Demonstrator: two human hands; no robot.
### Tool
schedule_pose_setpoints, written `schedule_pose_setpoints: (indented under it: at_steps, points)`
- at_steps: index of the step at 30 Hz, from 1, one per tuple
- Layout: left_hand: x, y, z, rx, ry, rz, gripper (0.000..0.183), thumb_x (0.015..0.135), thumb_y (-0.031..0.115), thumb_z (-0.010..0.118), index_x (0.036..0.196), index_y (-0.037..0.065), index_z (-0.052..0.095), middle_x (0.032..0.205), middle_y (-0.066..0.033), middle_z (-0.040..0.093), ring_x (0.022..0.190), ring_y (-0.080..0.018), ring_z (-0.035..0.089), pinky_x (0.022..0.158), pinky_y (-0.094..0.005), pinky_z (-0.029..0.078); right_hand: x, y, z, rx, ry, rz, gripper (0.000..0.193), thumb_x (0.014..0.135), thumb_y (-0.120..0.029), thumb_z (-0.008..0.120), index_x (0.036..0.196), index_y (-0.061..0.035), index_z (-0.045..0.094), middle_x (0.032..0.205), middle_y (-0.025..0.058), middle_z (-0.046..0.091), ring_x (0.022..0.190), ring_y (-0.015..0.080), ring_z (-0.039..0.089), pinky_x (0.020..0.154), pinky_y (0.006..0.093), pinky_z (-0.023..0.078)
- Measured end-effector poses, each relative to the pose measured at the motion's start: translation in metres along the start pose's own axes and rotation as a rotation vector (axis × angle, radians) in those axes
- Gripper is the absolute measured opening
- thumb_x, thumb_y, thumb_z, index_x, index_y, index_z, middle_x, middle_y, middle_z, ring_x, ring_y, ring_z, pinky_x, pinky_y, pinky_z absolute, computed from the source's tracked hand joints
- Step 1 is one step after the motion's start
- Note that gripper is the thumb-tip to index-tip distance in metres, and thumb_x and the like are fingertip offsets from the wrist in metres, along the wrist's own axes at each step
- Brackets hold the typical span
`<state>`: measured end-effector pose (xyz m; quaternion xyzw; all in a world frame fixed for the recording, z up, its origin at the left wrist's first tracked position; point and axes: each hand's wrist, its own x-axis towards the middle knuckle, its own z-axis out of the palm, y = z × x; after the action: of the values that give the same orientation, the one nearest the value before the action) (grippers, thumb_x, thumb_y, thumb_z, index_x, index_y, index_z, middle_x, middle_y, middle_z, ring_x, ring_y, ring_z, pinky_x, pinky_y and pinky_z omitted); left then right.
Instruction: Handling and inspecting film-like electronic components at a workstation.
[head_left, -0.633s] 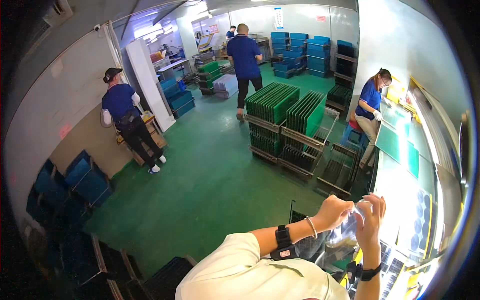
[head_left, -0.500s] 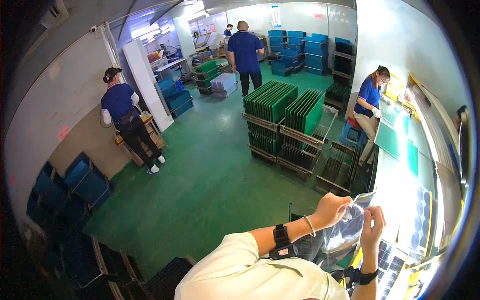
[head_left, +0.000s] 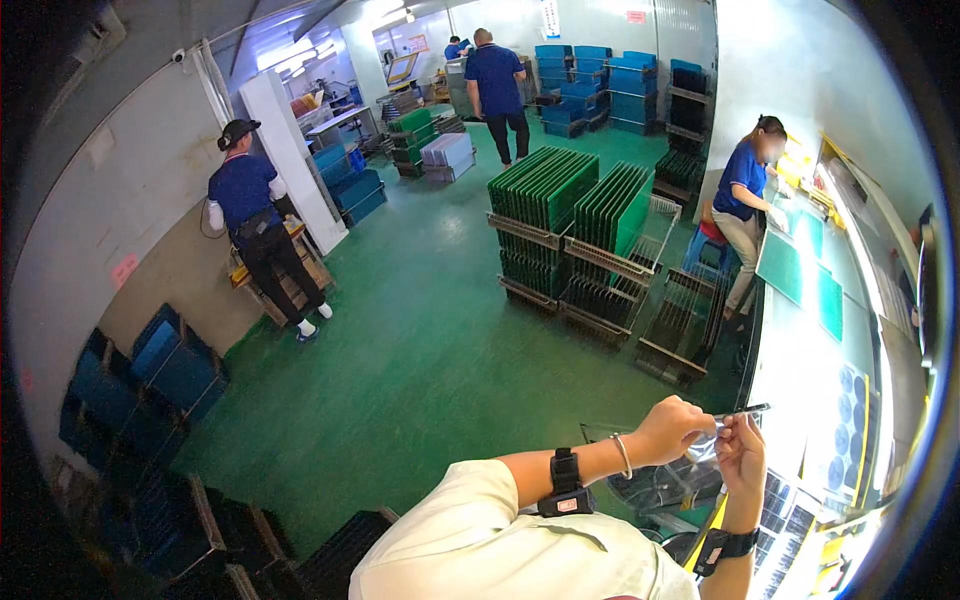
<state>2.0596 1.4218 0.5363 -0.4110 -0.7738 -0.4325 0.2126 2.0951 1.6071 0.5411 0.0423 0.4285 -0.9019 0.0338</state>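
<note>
My left hand (head_left: 676,430), with a bracelet at the wrist, is closed, its fingertips pinching clear plastic film (head_left: 704,450). Close beside it my right hand (head_left: 740,456) is closed too, fingers bent up at the same film. A thin dark strip (head_left: 746,409) shows edge-on just above my fingertips; whether it belongs to the film cannot be made out. Part of the film is hidden behind my hands. Both wrists carry black straps, each with a small black box.
To my right runs a brightly lit bench (head_left: 785,365) with green panels (head_left: 783,268) farther along. A seated person (head_left: 745,190) works there. Racks of green boards (head_left: 545,195) stand ahead. Another person (head_left: 262,215) stands at left, near blue stacks (head_left: 180,360); someone else (head_left: 495,85) is farther back.
The film between my hands has tipped, so its dark edge lies nearly level. My right hand has turned and its fingers curl more. The person at the back has stepped farther away.
</note>
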Motion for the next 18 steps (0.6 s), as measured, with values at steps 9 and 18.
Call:
schedule_pose_setpoints:
  at_steps: [9, 18]
  points:
    - [0.013, -0.023, -0.041, -0.333, -0.292, -0.224, 0.058, 0.081, 0.036, 0.066, 0.127, 0.006, 0.047, 0.116, -0.0162, 0.056, 0.106, -0.0272, 0.056, 0.09, -0.0362, 0.045, -0.01, 0.004, -0.007, -0.164, -0.148, 0.244, 0.01, 0.089, -0.012, 0.058, 0.088, -0.0025, 0.054, 0.074, 0.0006, 0.051, 0.063, 0.0088, 0.049, 0.056, 0.0215, 0.04]
    - [0.031, -0.022, -0.049, -0.461, -0.826, -0.292, 0.032, 0.071, 0.024, 0.073, 0.096, 0.004, 0.065, 0.095, -0.0105, 0.065, 0.089, -0.0249, 0.062, 0.085, -0.0389, 0.046, -0.026, 0.015, 0.004, -0.216, -0.209, 0.481, 0.012, 0.086, -0.013, 0.062, 0.081, -0.0056, 0.055, 0.064, -0.0015, 0.051, 0.053, 0.007, 0.047, 0.05, 0.0188, 0.038]
